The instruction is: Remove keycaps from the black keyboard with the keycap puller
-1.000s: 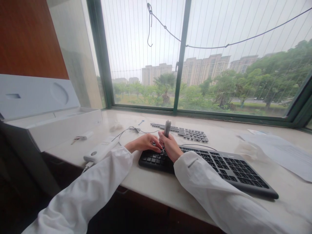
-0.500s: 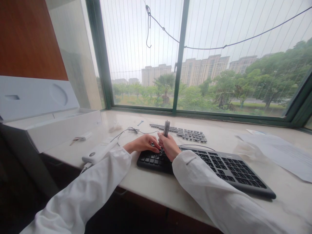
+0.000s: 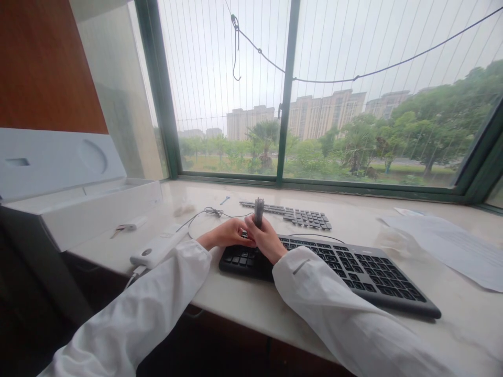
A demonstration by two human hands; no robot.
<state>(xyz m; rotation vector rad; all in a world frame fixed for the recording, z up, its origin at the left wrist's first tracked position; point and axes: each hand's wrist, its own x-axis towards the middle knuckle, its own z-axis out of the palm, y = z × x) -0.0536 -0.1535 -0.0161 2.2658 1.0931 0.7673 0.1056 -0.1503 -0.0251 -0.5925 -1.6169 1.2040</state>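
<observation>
A black keyboard lies along the desk edge. Many of its key places on the right are bare of caps, while caps are still on at its left end. Above that left part, my right hand is closed around a dark, slim, upright tool; its lower end is hidden behind my fingers. My left hand rests over the keyboard's left side, touching or nearly touching my right hand. Its fingers are curled together, and whatever is between them cannot be seen. Behind the keyboard, loose keycaps are laid out in rows.
To the left lie a white power strip, a coiled black cable and a small white object. An open white box stands at the far left. White papers and a crumpled clear bag are on the right.
My right hand and the tool have shifted slightly left, toward my left hand. The left hand's fingers have drawn in closer to the right hand. The camera view has moved a little.
</observation>
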